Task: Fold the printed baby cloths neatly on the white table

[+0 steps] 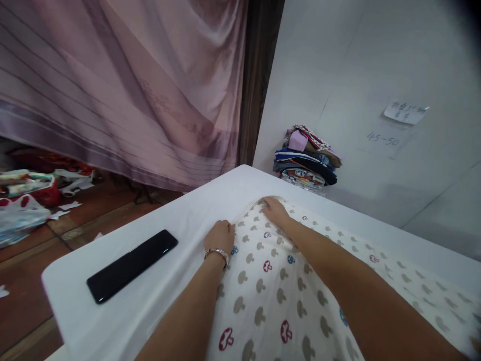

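Right of the phone (132, 265), one cloth (259, 286) is lying beneath and between the left hand (220, 236) and right hand (276, 211). Its raised part is running lengthwise from the hands toward the wearer, with more spreading farther right of the phone. The left hand, nearer the phone, is holding its fingers curled in, seemingly pinching the cloth's phone-side edge. The right hand is resting bent fingers on the end beyond the phone; whether it is gripping, I cannot tell. One table (195, 215) is bearing one phone; one bracelet (220, 251) is circling the left wrist; one clothes pile (306, 163) is standing beyond the phone, rightward.
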### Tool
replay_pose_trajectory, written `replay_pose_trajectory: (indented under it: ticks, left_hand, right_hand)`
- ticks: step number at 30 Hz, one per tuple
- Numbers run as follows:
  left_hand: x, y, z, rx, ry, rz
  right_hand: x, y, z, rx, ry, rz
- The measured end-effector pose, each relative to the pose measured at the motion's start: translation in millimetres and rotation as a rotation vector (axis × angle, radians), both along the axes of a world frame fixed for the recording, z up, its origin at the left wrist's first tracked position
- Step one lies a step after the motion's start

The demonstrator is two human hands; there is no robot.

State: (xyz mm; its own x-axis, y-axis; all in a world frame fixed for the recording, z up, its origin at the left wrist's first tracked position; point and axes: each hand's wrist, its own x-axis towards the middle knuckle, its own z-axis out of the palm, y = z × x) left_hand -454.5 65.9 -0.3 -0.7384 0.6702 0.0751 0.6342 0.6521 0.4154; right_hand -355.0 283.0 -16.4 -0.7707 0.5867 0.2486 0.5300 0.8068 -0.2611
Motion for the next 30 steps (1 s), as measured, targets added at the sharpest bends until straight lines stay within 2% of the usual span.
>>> replay_pose_trajectory:
  ticks: [6, 10, 15, 18, 22, 25, 27, 30]
  left_hand:
    - [1.8, 0.4, 0.7, 0.006, 0.038, 0.002]
    - [2.5, 0.5, 0.4, -0.009, 0.062, -0.007]
    - [1.0, -0.2, 0.3, -0.006, 0.045, -0.009]
    - [-1.1, 0.2, -0.1, -0.008, 0.035, -0.021]
    - [-3.2, 1.9, 0.4, -0.011, 0.02, -0.034]
    - [-3.2, 2.5, 2.1, -0.028, 0.007, -0.027]
    - [-3.1, 2.3, 3.4, -0.038, -0.004, -0.028]
    - [-3.7, 1.9, 4.6, -0.042, -0.01, -0.032]
  right_hand:
    - [41.9, 20.6, -5.3, -0.007, -0.09, -0.087]
    - [45.4, 32.3, -9.6, -0.043, -0.199, -0.115]
    - [48.5, 39.6, -6.7, -0.055, -0.175, -0.071]
    - [76.0, 48.4, -1.3, -0.034, -0.124, -0.142]
    - [139.7, 62.7, 5.8, 0.008, -0.103, -0.377]
    - [178.7, 69.1, 8.0, 0.034, -0.13, -0.45]
    - [190.1, 71.3, 7.2, 0.041, -0.155, -0.435]
    - [188.7, 73.5, 4.0, 0.052, -0.184, -0.4]
